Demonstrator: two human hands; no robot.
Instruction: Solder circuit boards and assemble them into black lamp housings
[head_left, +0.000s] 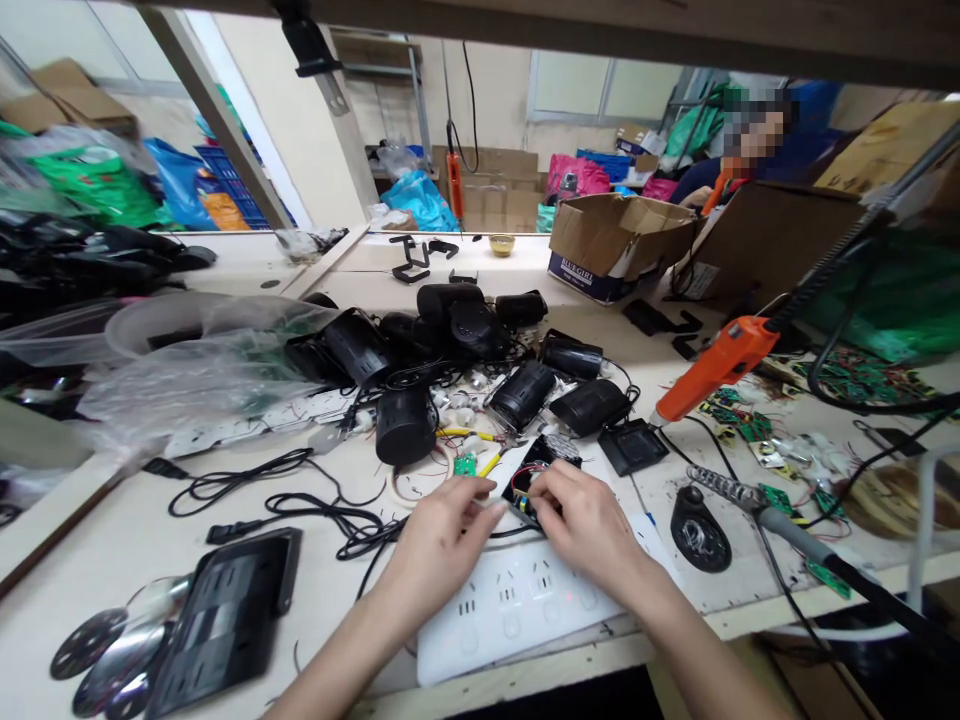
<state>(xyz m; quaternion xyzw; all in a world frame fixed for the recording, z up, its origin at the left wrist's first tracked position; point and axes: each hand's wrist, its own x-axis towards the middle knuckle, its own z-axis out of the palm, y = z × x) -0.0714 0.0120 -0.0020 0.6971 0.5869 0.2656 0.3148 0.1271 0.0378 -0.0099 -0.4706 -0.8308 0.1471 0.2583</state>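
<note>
An opened black plastic housing [517, 488] with thin coloured wires and small parts inside lies between my hands. My right hand [589, 515] reaches over its right side, fingers pinched together at the wires; what they grip is hidden. My left hand [450, 530] is curled at the near left of the housing, thumb close to the fingers, beside a black cable [514, 532]. Whatever it pinches cannot be made out. Below both hands is a white power strip [506, 600]. Yellow-handled pliers [489, 464] and a small green circuit board [466, 464] lie just beyond my left hand.
Several black housings [525, 392] are heaped behind. An orange electric screwdriver [712, 370] hangs at right, above a soldering iron [795, 535]. A black panel [225, 615] lies front left. An open cardboard box [622, 240] stands at the back, near a person [750, 150].
</note>
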